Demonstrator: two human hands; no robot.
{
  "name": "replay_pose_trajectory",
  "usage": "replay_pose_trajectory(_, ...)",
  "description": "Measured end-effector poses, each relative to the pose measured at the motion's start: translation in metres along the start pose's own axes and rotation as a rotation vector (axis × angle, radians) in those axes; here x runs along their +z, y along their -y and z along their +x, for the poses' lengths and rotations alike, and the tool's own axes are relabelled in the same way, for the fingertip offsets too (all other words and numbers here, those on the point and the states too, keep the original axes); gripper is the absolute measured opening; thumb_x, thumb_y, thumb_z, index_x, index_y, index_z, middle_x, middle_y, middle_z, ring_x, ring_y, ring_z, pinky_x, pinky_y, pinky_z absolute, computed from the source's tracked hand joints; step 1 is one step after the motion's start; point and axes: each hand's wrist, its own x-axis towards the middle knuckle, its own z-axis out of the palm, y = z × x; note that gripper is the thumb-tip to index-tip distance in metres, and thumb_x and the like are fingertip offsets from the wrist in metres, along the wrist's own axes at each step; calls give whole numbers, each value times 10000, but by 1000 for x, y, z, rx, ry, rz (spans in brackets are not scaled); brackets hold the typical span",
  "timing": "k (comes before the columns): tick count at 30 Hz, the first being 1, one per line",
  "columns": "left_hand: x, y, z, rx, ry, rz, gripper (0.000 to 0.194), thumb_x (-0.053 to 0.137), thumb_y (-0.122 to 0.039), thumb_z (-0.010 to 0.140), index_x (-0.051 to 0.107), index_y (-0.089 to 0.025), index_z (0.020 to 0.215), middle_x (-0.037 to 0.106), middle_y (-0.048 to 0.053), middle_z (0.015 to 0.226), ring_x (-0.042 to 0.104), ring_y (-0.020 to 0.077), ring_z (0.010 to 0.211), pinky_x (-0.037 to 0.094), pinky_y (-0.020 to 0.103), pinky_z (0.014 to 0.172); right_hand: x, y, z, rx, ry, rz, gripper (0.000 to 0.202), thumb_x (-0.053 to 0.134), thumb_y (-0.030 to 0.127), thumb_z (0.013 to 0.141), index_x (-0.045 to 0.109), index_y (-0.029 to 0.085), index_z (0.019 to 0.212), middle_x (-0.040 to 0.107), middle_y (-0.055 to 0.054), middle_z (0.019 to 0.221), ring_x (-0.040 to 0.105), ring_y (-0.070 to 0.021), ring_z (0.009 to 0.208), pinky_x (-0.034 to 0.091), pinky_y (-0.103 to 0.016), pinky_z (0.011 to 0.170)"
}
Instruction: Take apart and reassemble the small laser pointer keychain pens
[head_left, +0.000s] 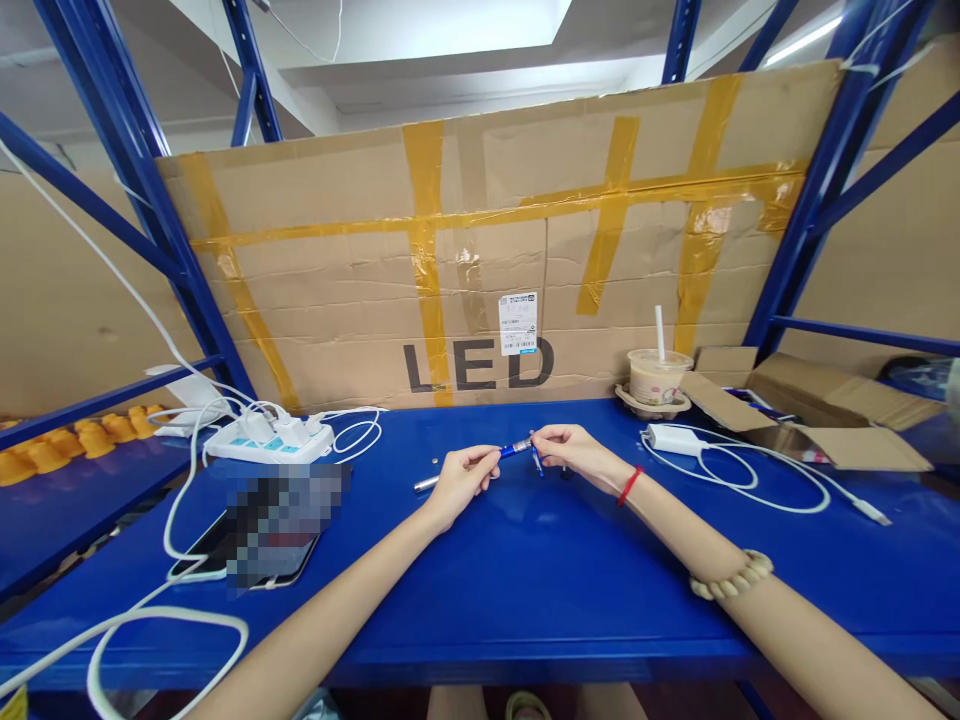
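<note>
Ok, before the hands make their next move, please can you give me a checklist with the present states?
1. Left hand grips the blue piece: ok.
2. Right hand at its other end: ok.
3. Right hand's grip firm: cannot tell.
4. Silver tube near, on the table by the left hand: ok, probably within easy reach.
5. Cup upright, apart from both hands: ok.

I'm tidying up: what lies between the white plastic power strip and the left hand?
Head view: looped white cable, blue tabletop, a tiny silver piece and a slim silver tube.
</note>
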Motion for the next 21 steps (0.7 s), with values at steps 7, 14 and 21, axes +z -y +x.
replay_pose_trajectory(7, 4, 0, -5, 78, 22, 71, 365, 575, -364, 728, 635, -127, 999, 571, 21, 647, 438, 72, 484, 339, 197, 461, 0, -1, -1, 53, 83, 37, 307, 737, 396, 562, 655, 151, 726, 582, 30, 597, 521, -43, 542, 425, -183, 576)
replay_pose_trajectory(14, 9, -7, -10, 186, 5, 125, 276, 557, -310, 759, 656, -179, 981, 647, 69, 1013, 571, 201, 940, 449, 268, 781, 7, -5, -3, 27, 95, -18, 289, 727, 380, 580, 650, 144, 726, 571, 41, 581, 486, -38, 503, 404, -190, 546)
replay_pose_trajectory(21, 12, -7, -12, 231, 19, 148, 335, 557, -262, 765, 605, -182, 1087, 598, 60, 1140, 526, 212, 1082, 401, 332, 938, 9, -4, -5, 109, 174, 67, 304, 735, 383, 571, 613, 150, 724, 533, 60, 560, 485, -34, 495, 423, -178, 550)
